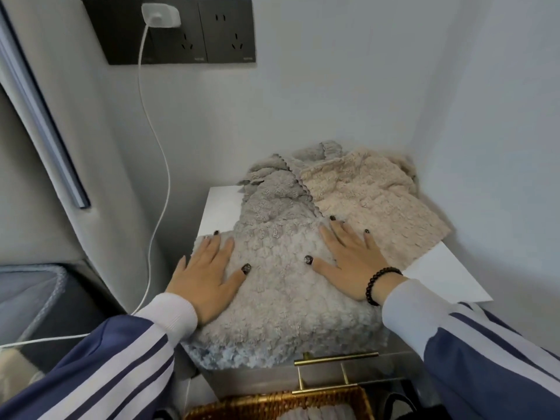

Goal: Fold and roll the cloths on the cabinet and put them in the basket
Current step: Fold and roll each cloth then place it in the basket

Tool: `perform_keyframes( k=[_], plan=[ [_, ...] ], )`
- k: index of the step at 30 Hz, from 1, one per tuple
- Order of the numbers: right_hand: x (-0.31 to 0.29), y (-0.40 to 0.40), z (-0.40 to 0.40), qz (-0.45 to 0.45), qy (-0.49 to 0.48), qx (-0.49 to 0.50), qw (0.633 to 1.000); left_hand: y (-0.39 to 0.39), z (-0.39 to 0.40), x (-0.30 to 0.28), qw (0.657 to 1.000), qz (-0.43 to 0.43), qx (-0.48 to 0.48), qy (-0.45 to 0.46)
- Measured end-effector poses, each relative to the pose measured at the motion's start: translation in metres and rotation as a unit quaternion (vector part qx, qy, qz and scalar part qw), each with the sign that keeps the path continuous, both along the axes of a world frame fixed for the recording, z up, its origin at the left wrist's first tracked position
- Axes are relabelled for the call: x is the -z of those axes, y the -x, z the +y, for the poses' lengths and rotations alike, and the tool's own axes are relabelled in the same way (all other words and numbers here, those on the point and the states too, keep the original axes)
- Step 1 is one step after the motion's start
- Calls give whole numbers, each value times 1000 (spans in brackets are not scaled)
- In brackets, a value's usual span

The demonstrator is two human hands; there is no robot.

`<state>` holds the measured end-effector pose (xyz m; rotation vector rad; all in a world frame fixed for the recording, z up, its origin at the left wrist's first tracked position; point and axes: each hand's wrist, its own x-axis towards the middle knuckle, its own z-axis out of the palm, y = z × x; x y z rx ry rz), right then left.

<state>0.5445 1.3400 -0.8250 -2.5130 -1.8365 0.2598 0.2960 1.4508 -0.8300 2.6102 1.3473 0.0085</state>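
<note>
Both hands lie flat with fingers spread on a gray cloth (281, 283): the left hand (209, 280) presses its left edge, the right hand (351, 262) its right part, fingertips reaching the seam where a beige cloth (369, 201) begins. The gray cloth covers the near part of the white cabinet (448, 274), the surface under both hands, and droops over its front edge above a brass handle (336, 357). Beyond the fingertips more cloth is bunched into the wall corner. Bare white top shows beyond the left hand and to the right of the right wrist. Below the wrists, at the bottom edge, stands a wicker basket (272, 404) with pale cloth inside. Left of the left hand a white cable (157, 165) hangs from a charger (160, 15) in dark wall sockets (224, 34).
</note>
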Motion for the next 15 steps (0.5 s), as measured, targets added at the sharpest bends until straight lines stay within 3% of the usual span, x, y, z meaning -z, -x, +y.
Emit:
perform_keyframes(
  k=[7, 15],
  plan=[
    [-23, -23, 28, 102, -98, 47, 989, 7, 24, -14, 979, -165, -103, 63],
    [-46, -30, 44, 95, -122, 98, 983, -1, 29, -44, 975, -182, -127, 29]
  ],
)
